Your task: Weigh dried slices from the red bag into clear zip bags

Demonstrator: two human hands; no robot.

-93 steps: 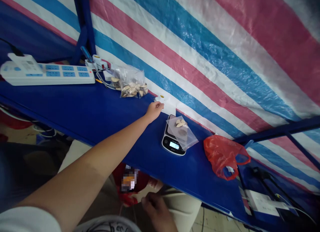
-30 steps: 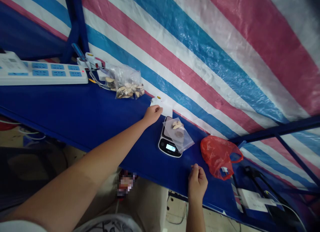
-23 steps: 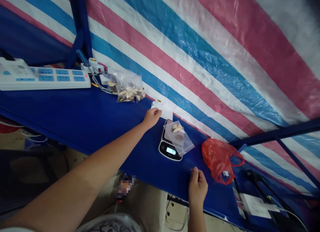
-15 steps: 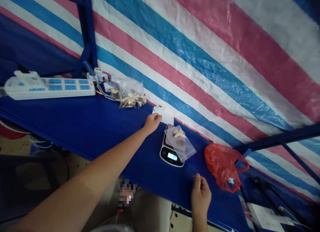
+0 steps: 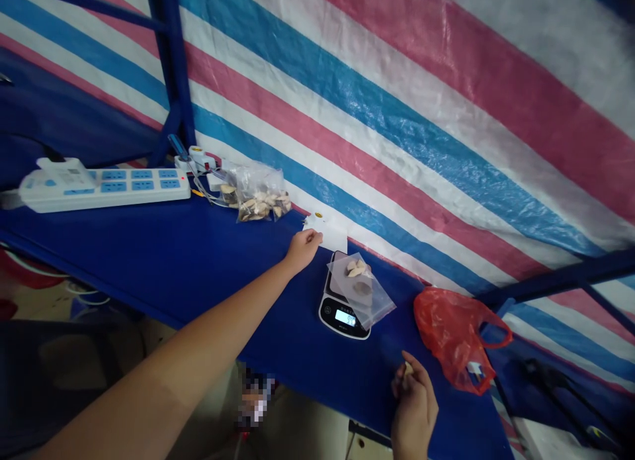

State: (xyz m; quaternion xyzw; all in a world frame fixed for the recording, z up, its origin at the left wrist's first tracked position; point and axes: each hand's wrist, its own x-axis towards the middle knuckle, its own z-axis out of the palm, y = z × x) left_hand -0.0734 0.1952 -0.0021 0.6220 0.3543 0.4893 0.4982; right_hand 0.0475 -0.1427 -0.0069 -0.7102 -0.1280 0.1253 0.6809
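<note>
My left hand (image 5: 303,249) is closed at the left edge of a white sheet of paper (image 5: 335,237); what its fingers pinch, if anything, is hidden. Between my hands lies a digital kitchen scale (image 5: 327,309) with a lit display. On its plate rests a clear plastic bag (image 5: 380,306), set at an angle, with a few pale dried slices (image 5: 357,268) on or in it. Near the table's front edge, my right hand (image 5: 415,397) pinches a small pale slice (image 5: 408,368) between thumb and fingers, apart from the scale.
A crumpled red plastic bag (image 5: 454,337) sits right of the scale. Behind and left are bags of dried slices (image 5: 260,192), a screwdriver-like blue handle (image 5: 178,147) and a white power strip (image 5: 124,190). Striped tarpaulin (image 5: 347,136) walls the back of the blue table (image 5: 163,248).
My right hand has turned and opened up its grip to view, showing a slice at its fingertips. My left hand stays by the paper. The whole view has shifted slightly.
</note>
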